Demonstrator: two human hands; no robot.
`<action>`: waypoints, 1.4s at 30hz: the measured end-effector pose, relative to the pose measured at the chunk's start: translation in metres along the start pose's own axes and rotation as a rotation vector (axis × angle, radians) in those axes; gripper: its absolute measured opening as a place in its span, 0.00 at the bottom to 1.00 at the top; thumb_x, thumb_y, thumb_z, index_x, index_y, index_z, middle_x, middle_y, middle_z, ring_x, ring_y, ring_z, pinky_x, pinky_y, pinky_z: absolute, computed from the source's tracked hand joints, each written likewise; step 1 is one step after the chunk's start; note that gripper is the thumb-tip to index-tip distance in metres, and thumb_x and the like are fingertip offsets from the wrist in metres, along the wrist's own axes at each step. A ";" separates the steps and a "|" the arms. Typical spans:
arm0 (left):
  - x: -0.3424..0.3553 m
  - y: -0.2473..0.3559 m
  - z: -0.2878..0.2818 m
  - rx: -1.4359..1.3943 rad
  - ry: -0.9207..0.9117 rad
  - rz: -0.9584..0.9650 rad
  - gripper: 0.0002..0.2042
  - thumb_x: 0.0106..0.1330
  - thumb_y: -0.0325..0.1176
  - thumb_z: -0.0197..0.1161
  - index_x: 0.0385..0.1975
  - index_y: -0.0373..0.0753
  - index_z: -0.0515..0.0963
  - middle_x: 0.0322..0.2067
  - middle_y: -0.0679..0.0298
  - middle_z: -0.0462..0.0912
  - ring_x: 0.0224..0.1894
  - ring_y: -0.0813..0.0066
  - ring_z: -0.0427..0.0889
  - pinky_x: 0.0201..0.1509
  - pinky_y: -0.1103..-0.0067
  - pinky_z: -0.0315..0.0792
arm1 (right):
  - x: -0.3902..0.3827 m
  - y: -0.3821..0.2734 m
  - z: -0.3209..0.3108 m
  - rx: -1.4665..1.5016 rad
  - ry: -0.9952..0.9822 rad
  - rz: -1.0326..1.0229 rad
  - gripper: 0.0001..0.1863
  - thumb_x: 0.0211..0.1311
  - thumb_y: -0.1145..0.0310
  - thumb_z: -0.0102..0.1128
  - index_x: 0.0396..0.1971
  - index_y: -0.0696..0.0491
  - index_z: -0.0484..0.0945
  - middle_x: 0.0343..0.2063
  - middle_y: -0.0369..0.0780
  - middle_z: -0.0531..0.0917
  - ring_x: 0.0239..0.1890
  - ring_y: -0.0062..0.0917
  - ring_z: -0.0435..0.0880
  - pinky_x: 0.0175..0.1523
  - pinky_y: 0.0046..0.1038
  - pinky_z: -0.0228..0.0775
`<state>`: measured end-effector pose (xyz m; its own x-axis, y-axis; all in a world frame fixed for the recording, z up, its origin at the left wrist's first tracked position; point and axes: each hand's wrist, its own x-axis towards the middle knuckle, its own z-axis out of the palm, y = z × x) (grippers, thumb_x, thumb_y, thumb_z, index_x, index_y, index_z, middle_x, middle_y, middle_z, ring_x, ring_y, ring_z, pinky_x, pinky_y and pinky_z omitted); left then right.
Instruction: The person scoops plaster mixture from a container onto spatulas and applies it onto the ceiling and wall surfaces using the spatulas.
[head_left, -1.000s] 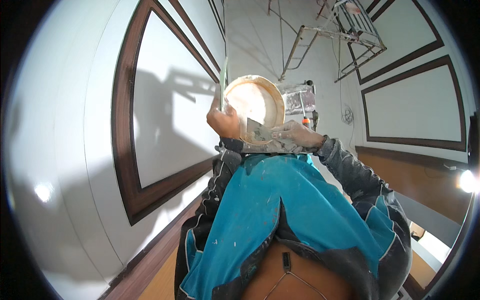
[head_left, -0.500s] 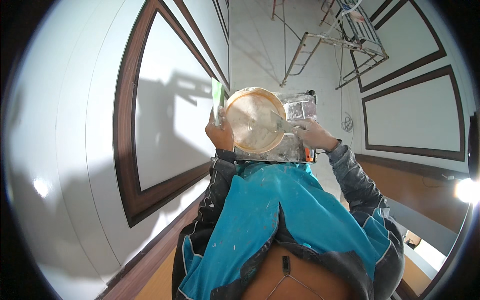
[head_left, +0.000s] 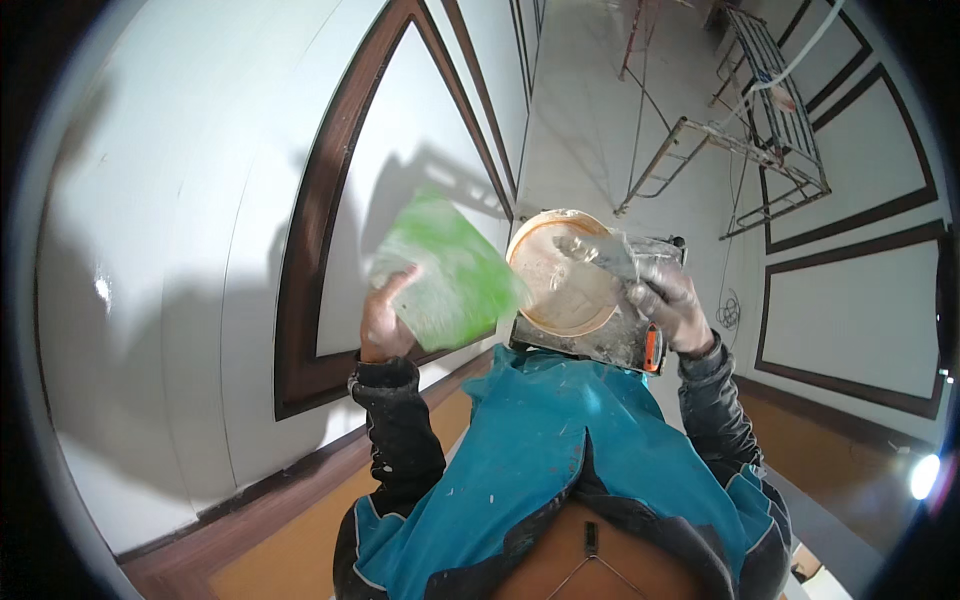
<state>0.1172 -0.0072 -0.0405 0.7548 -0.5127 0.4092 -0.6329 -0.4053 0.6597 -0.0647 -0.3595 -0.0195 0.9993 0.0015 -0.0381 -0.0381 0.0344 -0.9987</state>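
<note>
My left hand (head_left: 388,325) grips a green, putty-smeared flat board (head_left: 440,275), blurred and tilted so its face shows, left of a cream bucket (head_left: 545,295). My right hand (head_left: 668,305) is closed on a putty knife (head_left: 610,255) whose blade is over the bucket, with pale paste on it. The bucket, holding a whitish mixture, sits on a dusty, splattered platform (head_left: 590,350), where an orange-handled tool (head_left: 652,348) lies at the right end, just below my right hand.
White wall panels (head_left: 200,250) with dark wood trim run along the left. Metal scaffolding (head_left: 760,150) with a pale hose stands at the upper right. A coiled cable (head_left: 728,310) lies right of the platform. A bright lamp (head_left: 925,478) is at the far right.
My left hand has moved left and turned the green board from edge-on to face-up. My right hand has lifted slightly with the knife. The view has shifted, so bucket and scaffold appear lower and rightward.
</note>
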 end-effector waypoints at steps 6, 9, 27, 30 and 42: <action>0.001 0.069 0.008 -1.384 -0.166 -0.997 0.20 0.62 0.26 0.58 0.54 0.30 0.70 0.44 0.54 0.80 0.46 0.64 0.82 0.50 0.69 0.78 | 0.043 -0.023 0.027 -0.391 -0.238 -0.743 0.30 0.40 0.75 0.64 0.51 0.55 0.80 0.41 0.45 0.82 0.39 0.42 0.81 0.45 0.41 0.73; -0.007 0.062 0.003 -1.465 -0.214 -0.965 0.21 0.61 0.26 0.59 0.55 0.30 0.69 0.43 0.54 0.80 0.45 0.64 0.83 0.49 0.69 0.79 | 0.044 -0.039 0.020 -0.566 -0.326 -0.733 0.35 0.32 0.73 0.66 0.52 0.48 0.81 0.42 0.41 0.82 0.35 0.38 0.80 0.42 0.38 0.73; -0.026 0.078 -0.012 0.109 0.320 0.218 0.12 0.62 0.26 0.60 0.43 0.27 0.77 0.44 0.54 0.80 0.42 0.65 0.81 0.47 0.73 0.76 | -0.008 -0.054 -0.022 -0.279 -0.022 -0.015 0.19 0.65 0.73 0.51 0.55 0.60 0.75 0.29 0.39 0.80 0.24 0.20 0.79 0.30 0.22 0.72; -0.020 0.099 -0.003 -0.228 0.404 -0.212 0.09 0.62 0.27 0.62 0.36 0.27 0.79 0.35 0.57 0.82 0.37 0.69 0.80 0.43 0.75 0.74 | -0.007 -0.076 -0.002 -0.110 -0.064 0.132 0.19 0.67 0.72 0.50 0.56 0.63 0.73 0.26 0.38 0.78 0.14 0.15 0.73 0.24 0.20 0.69; -0.030 0.129 0.073 -0.316 0.524 -0.367 0.09 0.64 0.27 0.62 0.38 0.27 0.78 0.27 0.59 0.82 0.28 0.78 0.78 0.32 0.79 0.72 | 0.010 -0.069 0.063 -0.623 0.044 -0.276 0.18 0.57 0.77 0.57 0.49 0.61 0.76 0.36 0.53 0.83 0.38 0.48 0.83 0.43 0.39 0.77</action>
<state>-0.0001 -0.0997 -0.0137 0.9433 0.0779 0.3226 -0.3018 -0.2024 0.9316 -0.0526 -0.2991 0.0508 0.9721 0.0345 0.2321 0.2119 -0.5544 -0.8048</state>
